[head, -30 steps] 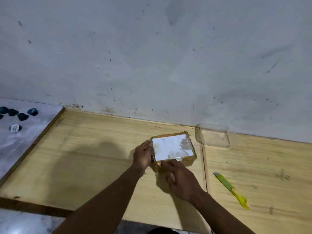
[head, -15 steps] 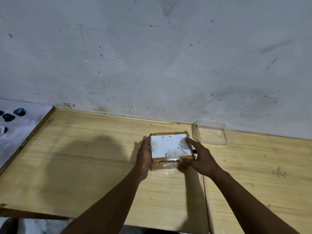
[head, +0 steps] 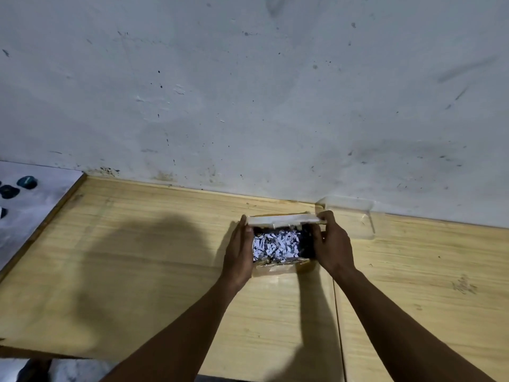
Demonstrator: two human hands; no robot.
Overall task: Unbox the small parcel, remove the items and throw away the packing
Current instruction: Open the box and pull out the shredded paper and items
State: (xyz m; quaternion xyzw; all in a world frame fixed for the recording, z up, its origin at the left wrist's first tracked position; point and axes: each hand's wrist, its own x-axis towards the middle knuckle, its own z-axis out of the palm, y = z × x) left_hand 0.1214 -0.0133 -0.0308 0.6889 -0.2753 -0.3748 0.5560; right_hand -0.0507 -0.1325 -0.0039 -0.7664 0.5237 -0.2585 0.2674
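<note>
Wooden table bearing parcel, clear tub.

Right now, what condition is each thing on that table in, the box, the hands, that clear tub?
Parcel box: open, resting on the wooden table.
Lid flap: lifted up and tilted back.
Shredded paper: filling the box, nothing taken out yet.
Left hand: pressed against the box's left side.
Right hand: gripping the right side, fingers on the flap.
Clear plastic container: upright by the wall, looks empty.
</note>
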